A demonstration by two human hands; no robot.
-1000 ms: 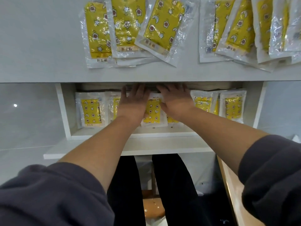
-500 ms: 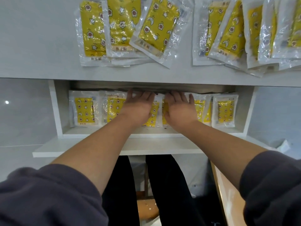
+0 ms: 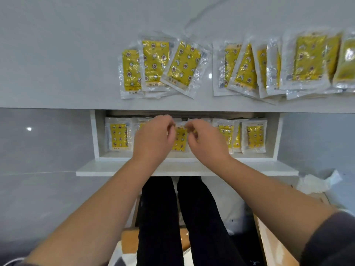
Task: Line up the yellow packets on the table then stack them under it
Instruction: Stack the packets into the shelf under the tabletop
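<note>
Yellow packets in clear wrap lie on the grey table in two loose overlapping groups, one at the middle and one at the right. Under the table, a white shelf holds a row of packets, from the leftmost to the rightmost. My left hand and my right hand are close together over the row's middle. Their fingertips are curled and pinch the top edge of the middle packet. Both hands hide the packets beside it.
My legs in black trousers are below the shelf, over a wooden stool. A crumpled white paper lies at the right above a wooden surface. Grey tiled wall flanks the shelf.
Both hands were flat on the shelf packets with fingers spread. They have drawn back a little, and their fingers have curled onto the middle packet's top edge. The camera has tilted up.
</note>
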